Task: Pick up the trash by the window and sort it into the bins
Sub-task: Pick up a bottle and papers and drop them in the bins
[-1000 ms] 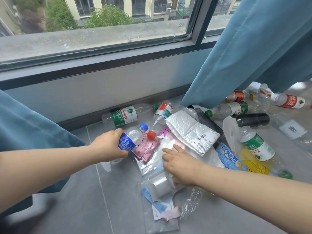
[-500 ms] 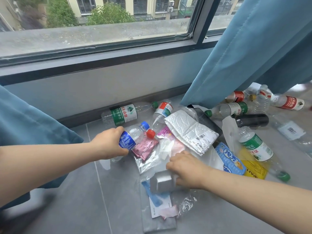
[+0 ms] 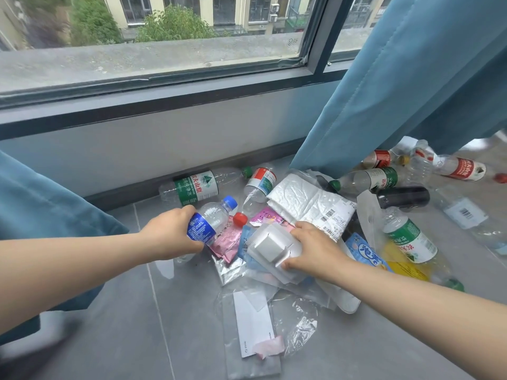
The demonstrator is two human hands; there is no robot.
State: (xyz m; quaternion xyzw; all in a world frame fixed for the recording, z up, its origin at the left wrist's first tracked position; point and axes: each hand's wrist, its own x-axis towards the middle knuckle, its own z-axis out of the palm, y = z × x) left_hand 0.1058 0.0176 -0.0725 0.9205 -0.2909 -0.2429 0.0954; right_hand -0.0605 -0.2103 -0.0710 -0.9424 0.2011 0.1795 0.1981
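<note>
Below the window, the left hand and right hand are bare. The left forearm and right forearm are bare too, smooth and rounded.

"农夫山泉" on the green-label bottle by the wall; "泡" on the blue packet

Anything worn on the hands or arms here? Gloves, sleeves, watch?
Both bare: left hand and right hand show no gloves, rings or watch. Forearms uncovered to the frame edge; no sleeves, bands or markings visible.
</note>
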